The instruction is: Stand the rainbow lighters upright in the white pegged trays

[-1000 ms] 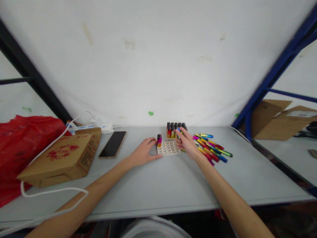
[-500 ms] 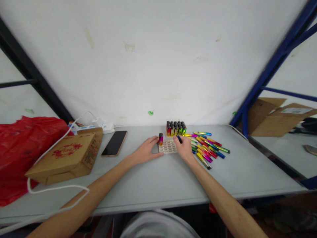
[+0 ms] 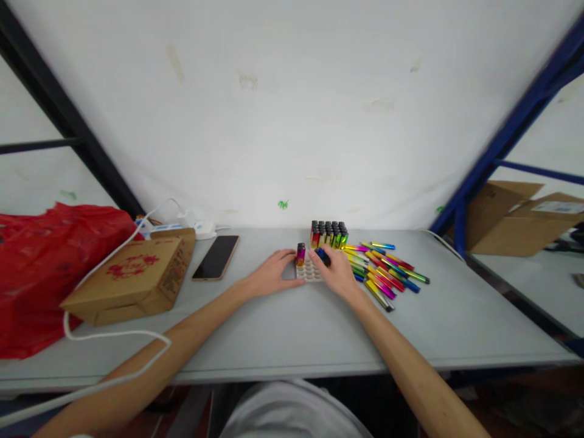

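Observation:
A whitish tray (image 3: 311, 274) with rows of holes lies on the table between my hands. My left hand (image 3: 274, 274) holds the tray's left end, its thumb at the near corner and its fingers by the far one. One purple and yellow lighter (image 3: 300, 255) stands upright in the tray's left end, close to my left fingertips. Over the tray, my right hand (image 3: 338, 271) is closed on a dark blue lighter (image 3: 323, 256), which is tilted; my fingers hide part of it. Behind the tray stands a block of upright lighters (image 3: 328, 234) with black tops.
Loose shiny lighters (image 3: 385, 271) lie spread to the right. On the left are a phone (image 3: 216, 258), a cardboard box (image 3: 132, 277), a red plastic bag (image 3: 68, 274), a power strip (image 3: 204, 230) and a white cable (image 3: 123, 333). A blue frame post (image 3: 460, 225) stands at the right.
My right hand has moved slightly left over the tray, and more of the blue lighter shows. My left hand keeps its place at the tray. The view has shifted a little.

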Available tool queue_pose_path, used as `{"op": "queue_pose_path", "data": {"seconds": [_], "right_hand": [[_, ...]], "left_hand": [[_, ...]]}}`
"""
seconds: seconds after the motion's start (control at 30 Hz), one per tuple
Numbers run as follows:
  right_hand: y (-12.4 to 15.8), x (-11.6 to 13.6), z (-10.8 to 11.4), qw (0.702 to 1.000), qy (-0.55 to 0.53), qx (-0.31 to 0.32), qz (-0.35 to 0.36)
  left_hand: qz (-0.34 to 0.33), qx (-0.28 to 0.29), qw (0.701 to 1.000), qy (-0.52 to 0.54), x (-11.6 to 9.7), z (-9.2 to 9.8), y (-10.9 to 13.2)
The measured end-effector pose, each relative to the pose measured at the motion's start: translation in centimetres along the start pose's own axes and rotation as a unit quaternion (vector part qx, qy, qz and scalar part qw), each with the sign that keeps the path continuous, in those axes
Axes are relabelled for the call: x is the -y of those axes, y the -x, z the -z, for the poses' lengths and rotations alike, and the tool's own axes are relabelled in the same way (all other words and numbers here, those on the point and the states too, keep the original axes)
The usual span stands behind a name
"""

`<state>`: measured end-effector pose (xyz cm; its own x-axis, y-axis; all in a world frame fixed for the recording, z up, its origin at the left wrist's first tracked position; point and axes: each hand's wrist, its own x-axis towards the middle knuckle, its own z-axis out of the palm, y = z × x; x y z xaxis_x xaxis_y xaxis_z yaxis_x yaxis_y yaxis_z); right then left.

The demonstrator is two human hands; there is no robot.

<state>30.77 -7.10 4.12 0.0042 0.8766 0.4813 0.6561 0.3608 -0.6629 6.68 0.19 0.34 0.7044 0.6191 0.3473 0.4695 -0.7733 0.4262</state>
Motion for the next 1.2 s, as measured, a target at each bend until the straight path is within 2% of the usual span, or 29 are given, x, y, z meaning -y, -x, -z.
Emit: {"op": "queue_pose_path", "data": {"seconds": [0.43, 0.63, 0.7, 0.9, 1.2], "right_hand": [[0.4, 0.0, -0.5, 1.000, -0.015, -0.009, 0.002], [0.0, -0.5, -0.5, 0.995, -0.015, -0.010, 0.100], [0.0, -0.6, -0.4, 0.994, 0.006, -0.010, 0.111], [0.1, -0.9, -0.6, 0.996, 0.034, 0.067, 0.041], [-0.3, -1.0, -1.9, 0.984, 0.122, 0.127, 0.026]], "left_hand": [[-0.009, 0.003, 1.000, 0.000, 0.0, 0.0, -0.1], [-0.009, -0.002, 1.000, -0.004, 0.2, -0.2, 0.0], [-0.015, -0.004, 1.000, -0.002, 0.1, -0.2, 0.0], [-0.022, -0.007, 1.000, -0.004, 0.1, -0.2, 0.0], [-0.037, -0.005, 0.999, -0.014, 0.1, -0.2, 0.1]]}}
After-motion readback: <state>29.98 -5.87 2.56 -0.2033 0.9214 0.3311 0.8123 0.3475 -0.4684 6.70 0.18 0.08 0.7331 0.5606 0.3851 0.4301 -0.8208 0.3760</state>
